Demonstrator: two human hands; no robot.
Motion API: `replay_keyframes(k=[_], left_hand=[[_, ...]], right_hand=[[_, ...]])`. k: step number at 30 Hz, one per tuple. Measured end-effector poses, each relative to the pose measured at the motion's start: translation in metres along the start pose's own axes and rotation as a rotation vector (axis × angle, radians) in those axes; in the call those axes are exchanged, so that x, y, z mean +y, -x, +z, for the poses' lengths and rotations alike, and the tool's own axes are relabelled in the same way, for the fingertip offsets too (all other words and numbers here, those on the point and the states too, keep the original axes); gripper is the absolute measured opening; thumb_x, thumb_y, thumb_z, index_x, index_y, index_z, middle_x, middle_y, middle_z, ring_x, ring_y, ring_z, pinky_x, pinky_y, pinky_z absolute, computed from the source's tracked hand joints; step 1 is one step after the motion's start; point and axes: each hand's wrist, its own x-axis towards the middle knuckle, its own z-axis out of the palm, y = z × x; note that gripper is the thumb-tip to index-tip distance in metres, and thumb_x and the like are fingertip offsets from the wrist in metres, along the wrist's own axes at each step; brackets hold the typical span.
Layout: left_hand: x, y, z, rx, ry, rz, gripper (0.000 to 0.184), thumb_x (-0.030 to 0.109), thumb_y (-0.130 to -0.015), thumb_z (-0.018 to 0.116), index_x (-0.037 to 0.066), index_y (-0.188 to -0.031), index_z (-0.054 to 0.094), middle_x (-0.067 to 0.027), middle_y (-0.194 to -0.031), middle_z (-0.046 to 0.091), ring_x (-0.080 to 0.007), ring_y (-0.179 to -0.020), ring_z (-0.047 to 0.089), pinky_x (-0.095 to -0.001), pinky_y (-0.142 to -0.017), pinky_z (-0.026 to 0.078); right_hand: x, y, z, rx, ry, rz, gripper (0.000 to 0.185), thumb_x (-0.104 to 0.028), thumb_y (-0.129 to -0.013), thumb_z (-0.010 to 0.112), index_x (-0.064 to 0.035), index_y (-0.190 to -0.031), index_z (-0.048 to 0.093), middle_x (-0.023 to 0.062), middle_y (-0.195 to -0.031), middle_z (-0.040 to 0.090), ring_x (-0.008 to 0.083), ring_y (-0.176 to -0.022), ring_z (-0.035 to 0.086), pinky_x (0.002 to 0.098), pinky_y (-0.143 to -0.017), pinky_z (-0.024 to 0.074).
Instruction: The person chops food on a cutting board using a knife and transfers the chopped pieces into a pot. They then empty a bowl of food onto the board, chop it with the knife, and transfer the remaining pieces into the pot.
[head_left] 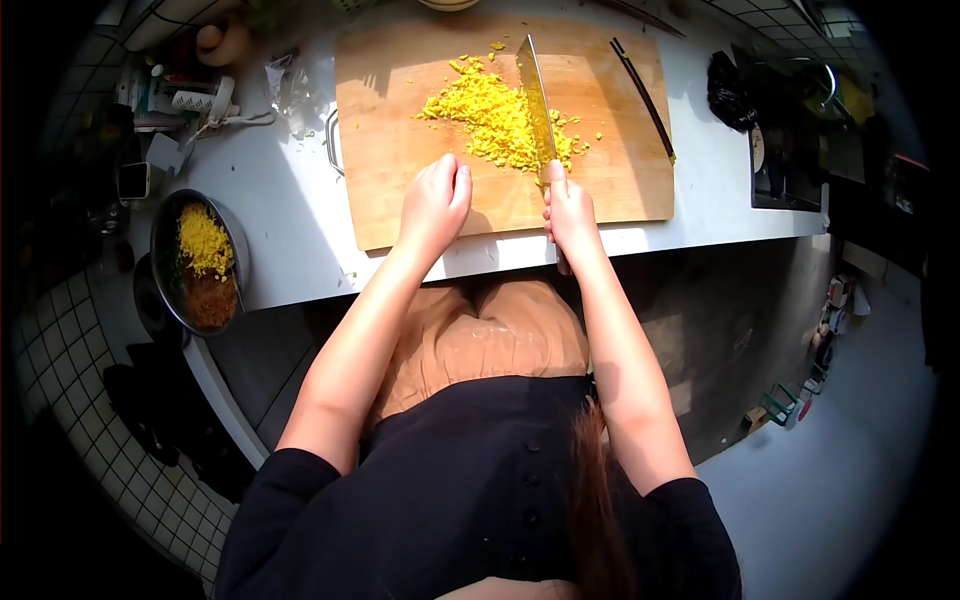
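Note:
My right hand (572, 212) is wrapped round the handle of a broad-bladed kitchen knife (538, 105), which points away from me over the wooden cutting board (390, 110). The blade stands on edge in a heap of finely chopped yellow food (490, 112), perhaps cooked egg, and yellow bits cling to its side. My left hand (437, 198) is curled into a loose fist over the near part of the board, left of the knife and just short of the heap. I see nothing in its fingers.
Dark chopsticks (645, 100) lie along the board's right side. On the left, a metal bowl (243, 255) holds yellow bits, brown food and something green. Clear plastic bags (290, 92) and a white device with a cord (210, 102) lie behind it. A black bag (732, 92) sits at right.

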Motion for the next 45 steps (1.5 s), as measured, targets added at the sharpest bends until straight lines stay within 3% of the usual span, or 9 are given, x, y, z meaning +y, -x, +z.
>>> replay_keyframes(k=[4,13,21,25,26,29,34,43,45], left_hand=[[-0.001,0.002,-0.002,-0.005,0.013,-0.023,0.018,0.016,-0.091,0.049,0.000,-0.080,0.048,-0.0196,-0.074,0.056,-0.0388,-0.076,0.053,-0.0462,-0.068,0.042],[-0.002,0.006,-0.007,0.036,0.011,-0.037,0.019,0.015,-0.091,0.048,0.000,-0.080,0.048,-0.0209,-0.075,0.056,-0.0398,-0.077,0.053,-0.0467,-0.068,0.041],[-0.001,0.011,-0.019,0.041,0.025,-0.075,0.019,0.015,-0.091,0.048,-0.001,-0.080,0.048,-0.0208,-0.075,0.056,-0.0397,-0.077,0.053,-0.0469,-0.068,0.041],[-0.008,0.012,-0.024,0.045,-0.018,-0.096,0.020,0.015,-0.091,0.048,-0.001,-0.080,0.049,-0.0204,-0.075,0.056,-0.0390,-0.076,0.053,-0.0463,-0.067,0.041],[-0.009,0.012,-0.026,0.063,-0.008,-0.093,0.020,0.015,-0.091,0.048,-0.001,-0.079,0.049,-0.0203,-0.074,0.056,-0.0389,-0.075,0.053,-0.0461,-0.067,0.041],[-0.015,0.019,-0.028,0.085,0.022,-0.113,0.020,0.015,-0.091,0.048,0.000,-0.079,0.049,-0.0200,-0.074,0.055,-0.0386,-0.074,0.053,-0.0455,-0.066,0.041],[-0.016,0.021,-0.031,0.071,0.040,-0.131,0.019,0.014,-0.091,0.048,-0.001,-0.079,0.049,-0.0197,-0.073,0.055,-0.0386,-0.071,0.053,-0.0452,-0.064,0.041],[-0.023,0.029,-0.044,0.096,0.067,-0.163,0.020,0.014,-0.092,0.047,-0.001,-0.080,0.049,-0.0202,-0.072,0.054,-0.0384,-0.071,0.052,-0.0447,-0.064,0.041],[-0.026,0.032,-0.045,0.098,0.067,-0.163,0.020,0.014,-0.092,0.047,-0.001,-0.080,0.049,-0.0199,-0.072,0.055,-0.0381,-0.071,0.052,-0.0445,-0.064,0.041]], right_hand=[[0.030,-0.017,0.019,0.068,0.148,-0.161,0.067,-0.046,-0.097,0.037,0.0116,-0.068,0.053,0.0288,-0.059,0.051,0.0400,-0.059,0.054,0.0469,-0.062,0.0422],[-0.023,0.019,-0.004,-0.041,-0.236,0.038,0.057,-0.048,-0.097,0.039,-0.0063,-0.059,0.041,0.0003,-0.049,0.040,0.0113,-0.039,0.039,0.0314,-0.037,0.0312],[0.015,-0.020,0.028,0.018,0.146,-0.078,0.068,-0.049,-0.097,0.035,0.0107,-0.071,0.055,0.0288,-0.062,0.053,0.0423,-0.062,0.055,0.0471,-0.064,0.0430],[0.001,-0.011,0.015,0.012,0.081,-0.031,0.066,-0.050,-0.097,0.038,0.0051,-0.062,0.048,0.0169,-0.052,0.046,0.0274,-0.052,0.051,0.0420,-0.056,0.0416],[-0.002,-0.005,0.014,-0.011,0.017,-0.063,0.054,-0.055,-0.095,0.039,-0.0082,-0.067,0.042,-0.0018,-0.050,0.038,0.0090,-0.036,0.036,0.0260,-0.035,0.0306],[-0.021,0.013,0.016,-0.053,-0.101,-0.078,0.054,-0.054,-0.095,0.039,-0.0084,-0.068,0.042,-0.0023,-0.050,0.038,0.0085,-0.036,0.035,0.0258,-0.034,0.0295],[0.015,-0.026,0.041,0.011,0.089,-0.164,0.066,-0.048,-0.097,0.038,0.0072,-0.062,0.049,0.0190,-0.052,0.044,0.0288,-0.050,0.048,0.0419,-0.055,0.0410],[-0.035,0.008,0.026,-0.018,0.054,-0.102,0.066,-0.052,-0.097,0.036,-0.0016,-0.055,0.045,0.0065,-0.048,0.043,0.0197,-0.046,0.047,0.0363,-0.049,0.0396],[-0.032,0.003,0.032,-0.009,0.103,-0.127,0.067,-0.051,-0.097,0.036,0.0033,-0.060,0.050,0.0147,-0.050,0.047,0.0269,-0.049,0.049,0.0400,-0.053,0.0412]])
